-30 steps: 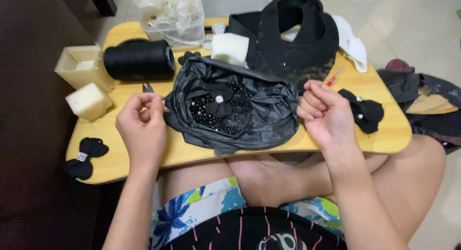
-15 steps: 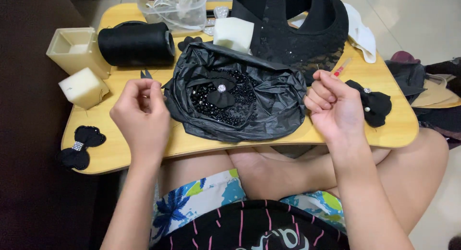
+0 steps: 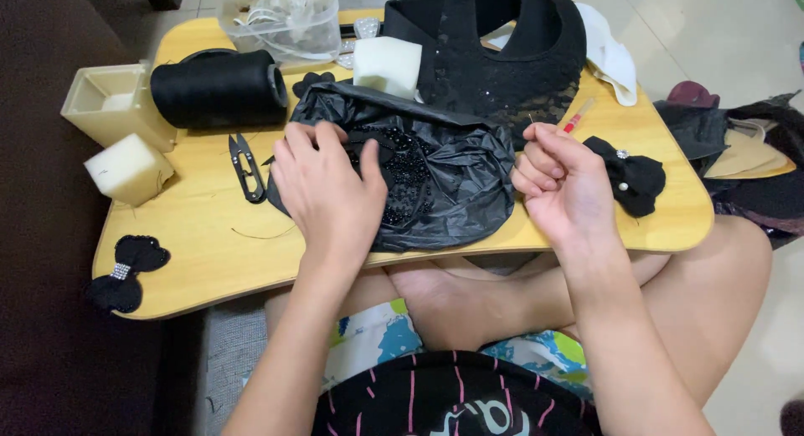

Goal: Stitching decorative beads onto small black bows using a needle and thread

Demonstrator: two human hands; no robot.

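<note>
Left hand [image 3: 328,189] flat, right hand [image 3: 563,180] pinched.

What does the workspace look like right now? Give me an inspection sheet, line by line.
Surface: small wooden lap table, crowded.
Job's things: black plastic bag lying open with black beads inside.
Clutter: thread snips, black thread spool, two foam blocks, beige box, clear container, black beaded garment, black bows.
Grippers: left hand reaching into the bag; right hand pinching a needle, hard to see.
Cables: nothing seen.
Surroundings: dark sofa on the left, tiled floor, fabric pieces on the right.
</note>
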